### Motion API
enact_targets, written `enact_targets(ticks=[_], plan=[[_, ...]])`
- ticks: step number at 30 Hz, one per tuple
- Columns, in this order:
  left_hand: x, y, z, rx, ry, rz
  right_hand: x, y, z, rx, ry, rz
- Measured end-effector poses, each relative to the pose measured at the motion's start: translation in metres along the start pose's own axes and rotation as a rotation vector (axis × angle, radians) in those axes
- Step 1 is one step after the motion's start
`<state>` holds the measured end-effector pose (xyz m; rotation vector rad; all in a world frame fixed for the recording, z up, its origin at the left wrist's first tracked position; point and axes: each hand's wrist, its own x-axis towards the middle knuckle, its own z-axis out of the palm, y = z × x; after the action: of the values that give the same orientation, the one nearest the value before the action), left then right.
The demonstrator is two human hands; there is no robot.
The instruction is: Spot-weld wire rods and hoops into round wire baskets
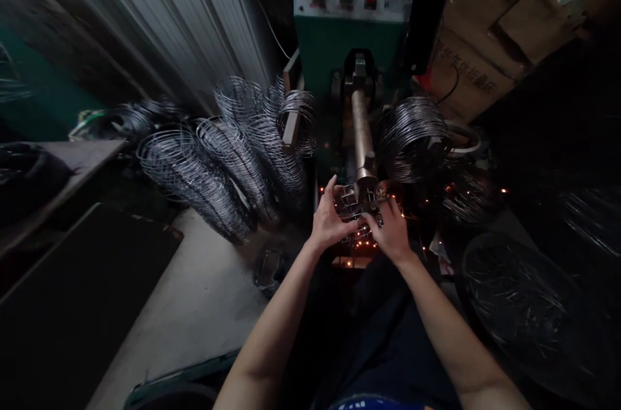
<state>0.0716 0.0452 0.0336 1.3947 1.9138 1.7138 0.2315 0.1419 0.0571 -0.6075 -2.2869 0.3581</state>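
A small bent-wire frame (347,199) is between my hands, below the tip of the welding machine's thick metal arm (361,129). My left hand (328,224) grips its left side, with the thumb reaching inward and the index finger raised along the edge. On the other side my right hand (392,229) holds the frame, its fingers curled round the wire and its thumb near the left one. Orange sparks (366,244) scatter below and around the hands. Much of the frame is hidden by fingers and shadow.
The green machine (317,41) with a lit red lamp stands ahead. Bundles of wire rings (194,177) lean at the left. At the right are a wire coil (412,138), a cardboard box (470,67) and a dark tub (468,261) with loose wire pieces.
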Motion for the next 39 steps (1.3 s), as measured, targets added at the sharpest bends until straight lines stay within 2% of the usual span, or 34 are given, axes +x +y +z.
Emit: enact_targets(ticks=[6, 12, 14, 17, 19, 22, 26, 28, 30, 34, 37, 39], plan=[[0.011, -0.005, 0.0, -0.012, 0.028, 0.046, 0.007, 0.001, 0.005, 0.057, 0.029, 0.021], [0.029, -0.016, 0.001, -0.009, 0.019, 0.044, 0.015, 0.0, -0.006, 0.137, 0.076, -0.015], [0.031, -0.02, -0.004, -0.038, -0.019, 0.068, 0.017, 0.009, -0.013, 0.144, 0.092, -0.009], [0.036, -0.029, -0.021, -0.113, -0.094, 0.07, 0.028, 0.034, -0.019, 0.135, 0.083, 0.043], [0.043, -0.037, -0.035, -0.145, -0.089, -0.007, 0.043, 0.057, -0.018, 0.163, 0.037, 0.086], [0.056, -0.051, -0.048, -0.167, -0.045, -0.162, 0.071, 0.089, -0.005, 0.321, -0.121, 0.196], [0.059, -0.064, -0.043, -0.31, -0.155, -0.322, 0.095, 0.113, 0.016, 0.47, -0.306, 0.261], [0.055, -0.07, -0.033, -0.322, -0.152, -0.328, 0.098, 0.121, 0.022, 0.48, -0.359, 0.24], [0.054, -0.075, -0.022, -0.297, -0.098, -0.307, 0.1, 0.127, 0.027, 0.479, -0.409, 0.226], [0.073, -0.084, -0.005, -0.249, 0.006, -0.323, 0.112, 0.136, 0.038, 0.419, -0.433, 0.242], [0.09, -0.083, -0.008, -0.223, 0.04, -0.329, 0.118, 0.135, 0.035, 0.385, -0.444, 0.264], [0.083, -0.076, -0.019, -0.193, 0.052, -0.3, 0.112, 0.132, 0.021, 0.396, -0.472, 0.266]])
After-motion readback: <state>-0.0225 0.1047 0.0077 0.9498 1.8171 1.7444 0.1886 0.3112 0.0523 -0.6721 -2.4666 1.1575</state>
